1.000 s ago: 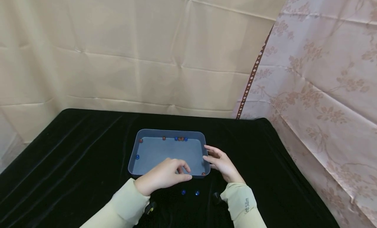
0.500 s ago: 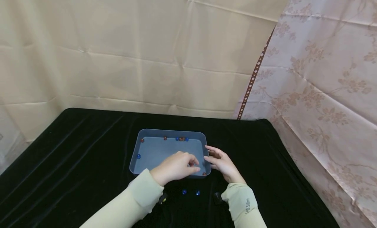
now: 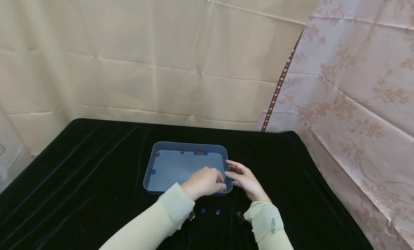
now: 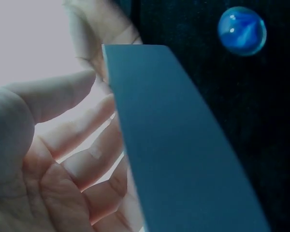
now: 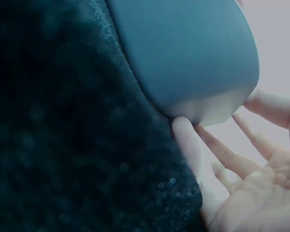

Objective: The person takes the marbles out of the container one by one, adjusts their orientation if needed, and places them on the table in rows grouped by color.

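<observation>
Blue marbles [image 3: 203, 211] lie loose on the bench [image 3: 97, 192], where a sleeve [image 3: 178, 207] could roll them. Left hand [image 3: 205, 181] bends into the tray [image 3: 171, 171] beside a brown marble [image 3: 225, 191]; hidden fingertips leave its hold unclear. Right hand [image 3: 246, 181], fingers extended, touches the tray's outside; a nudge might scatter the far marbles [image 3: 199, 153].

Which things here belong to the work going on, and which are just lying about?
Seemingly part of the work:
blue-grey tray
left hand, over the tray
right hand, touching the tray
blue marbles, inside and outside the tray
brown marbles

Seemingly just surroundings:
black cloth
beige curtain
floral curtain
</observation>
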### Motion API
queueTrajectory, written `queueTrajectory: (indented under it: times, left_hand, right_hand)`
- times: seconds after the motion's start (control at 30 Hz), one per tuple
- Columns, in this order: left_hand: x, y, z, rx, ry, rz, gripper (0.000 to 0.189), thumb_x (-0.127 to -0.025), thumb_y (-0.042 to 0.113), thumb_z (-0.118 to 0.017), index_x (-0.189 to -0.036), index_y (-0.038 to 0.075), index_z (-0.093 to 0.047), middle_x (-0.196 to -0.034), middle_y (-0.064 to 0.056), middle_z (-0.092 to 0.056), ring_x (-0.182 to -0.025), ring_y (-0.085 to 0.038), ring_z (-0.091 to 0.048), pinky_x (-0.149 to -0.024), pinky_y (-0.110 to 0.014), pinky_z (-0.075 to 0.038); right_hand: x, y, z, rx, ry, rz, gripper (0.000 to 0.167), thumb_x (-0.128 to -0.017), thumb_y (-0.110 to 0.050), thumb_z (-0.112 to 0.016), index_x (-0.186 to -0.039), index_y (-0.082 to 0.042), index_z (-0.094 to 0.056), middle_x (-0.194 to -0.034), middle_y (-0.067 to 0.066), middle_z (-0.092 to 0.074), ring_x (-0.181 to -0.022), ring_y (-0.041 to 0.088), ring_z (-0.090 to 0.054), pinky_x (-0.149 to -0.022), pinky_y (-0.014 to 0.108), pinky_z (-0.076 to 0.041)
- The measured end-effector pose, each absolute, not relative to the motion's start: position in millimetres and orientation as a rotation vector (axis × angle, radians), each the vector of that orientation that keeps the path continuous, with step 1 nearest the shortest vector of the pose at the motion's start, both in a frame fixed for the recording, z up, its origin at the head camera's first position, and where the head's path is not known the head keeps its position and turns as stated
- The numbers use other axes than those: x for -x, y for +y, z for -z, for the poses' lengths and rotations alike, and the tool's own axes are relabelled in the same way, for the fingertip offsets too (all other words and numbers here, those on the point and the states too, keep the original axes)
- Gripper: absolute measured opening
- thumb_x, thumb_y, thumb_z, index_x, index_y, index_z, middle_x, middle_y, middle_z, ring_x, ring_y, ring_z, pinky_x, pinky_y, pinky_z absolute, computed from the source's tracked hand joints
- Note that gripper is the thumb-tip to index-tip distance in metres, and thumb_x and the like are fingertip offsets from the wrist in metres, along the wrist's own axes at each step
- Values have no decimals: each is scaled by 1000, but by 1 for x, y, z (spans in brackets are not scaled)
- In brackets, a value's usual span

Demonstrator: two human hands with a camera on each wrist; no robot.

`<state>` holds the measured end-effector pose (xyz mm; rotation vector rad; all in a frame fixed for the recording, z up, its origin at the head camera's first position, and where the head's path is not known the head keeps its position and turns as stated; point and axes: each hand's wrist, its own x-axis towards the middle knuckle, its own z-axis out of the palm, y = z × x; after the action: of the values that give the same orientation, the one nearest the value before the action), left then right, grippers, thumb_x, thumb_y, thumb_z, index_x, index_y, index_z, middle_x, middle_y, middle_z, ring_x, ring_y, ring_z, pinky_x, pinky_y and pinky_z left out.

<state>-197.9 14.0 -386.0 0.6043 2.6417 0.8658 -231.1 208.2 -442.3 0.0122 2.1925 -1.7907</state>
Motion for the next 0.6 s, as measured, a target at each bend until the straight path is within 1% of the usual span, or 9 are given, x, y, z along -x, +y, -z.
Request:
queueTrajectory:
  times: [0.17,0.33,0.4,0.6]
  left_hand:
    - [201,18,392,-577,2637,-851,23,-89,32,-74,-105,16,-75,-105,-2,-72,-94,-19,-66,-80,-37,-53]
    - [204,21,395,-563,2636,-847,24,-86,32,-77,-104,16,-75,-108,-3,-71,-98,-20,-65,-82,-39,-53]
    - [205,22,397,-560,2637,-845,24,-85,31,-78,-104,17,-75,-108,-3,-71,-97,-20,-64,-82,-38,-53]
    - [208,25,399,-556,2633,-831,21,-85,27,-79,-103,18,-76,-103,-1,-71,-89,-16,-64,-79,-35,-53]
  right_hand:
    - [231,209,443,-9,2196,1788,50,-97,-17,-61,-146,-15,-47,-150,20,-44,-129,35,-53,-101,48,-50]
    - [230,209,444,2,2203,1794,51,-97,-17,-62,-146,-14,-48,-150,21,-44,-129,36,-53,-100,49,-50]
    - [230,209,444,9,2204,1799,51,-97,-17,-62,-146,-13,-47,-149,21,-45,-129,36,-53,-100,49,-50]
    - [230,208,443,20,2203,1801,50,-97,-16,-61,-146,-13,-47,-149,20,-46,-129,36,-53,-101,50,-50]
